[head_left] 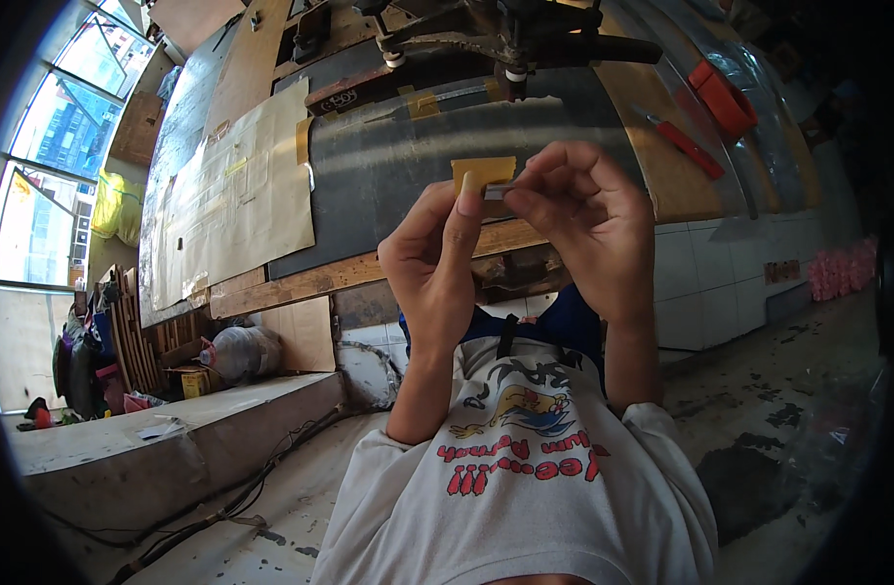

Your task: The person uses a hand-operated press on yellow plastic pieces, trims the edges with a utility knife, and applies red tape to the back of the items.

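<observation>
Head view shows both hands up in front of the desk (369, 185). The left hand (432, 263) and the right hand (583, 224) each pinch one end of a small grey piece (496, 191), with a yellow tape strip (484, 170) just behind it. It looks light, thin and easy to drop, so holding its edges seems best.
</observation>
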Tool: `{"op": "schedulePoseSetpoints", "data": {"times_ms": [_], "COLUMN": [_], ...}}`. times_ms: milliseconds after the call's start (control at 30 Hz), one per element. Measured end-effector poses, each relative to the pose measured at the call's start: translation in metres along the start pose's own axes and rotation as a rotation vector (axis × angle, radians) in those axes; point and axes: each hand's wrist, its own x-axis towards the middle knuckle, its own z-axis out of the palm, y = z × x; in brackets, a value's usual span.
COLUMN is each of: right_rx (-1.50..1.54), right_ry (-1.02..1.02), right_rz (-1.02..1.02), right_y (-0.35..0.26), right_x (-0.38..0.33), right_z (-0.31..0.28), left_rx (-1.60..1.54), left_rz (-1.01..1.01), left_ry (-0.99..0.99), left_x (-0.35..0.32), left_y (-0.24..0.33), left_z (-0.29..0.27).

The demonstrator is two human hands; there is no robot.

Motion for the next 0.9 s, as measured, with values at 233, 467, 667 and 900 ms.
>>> {"op": "schedulePoseSetpoints", "data": {"times_ms": [233,467,667,900], "right_rx": [0.035,0.024,0.003,0.02], "right_ry": [-0.007,-0.002,0.003,0.01], "right_rz": [-0.013,-0.045,-0.03,-0.039], "right_y": [0.0038,0.0032,0.0006,0.0013], "right_x": [0.0027,0.0024,0.0016,0.0021], "right_z": [-0.0019,-0.0016,-0.0028,-0.0045], "left_rx": [0.043,0.018,0.047,0.085], "left_rz": [0.021,0.032,0.052,0.069], "left_ry": [0.007,0.018,0.031,0.018], "left_x": [-0.0005,-0.0004,-0.0015,-0.0006], "left_y": [-0.0008,-0.004,-0.0043,-0.0054], "left_z": [0.0003,0.0022,0.0031,0.0036]}}
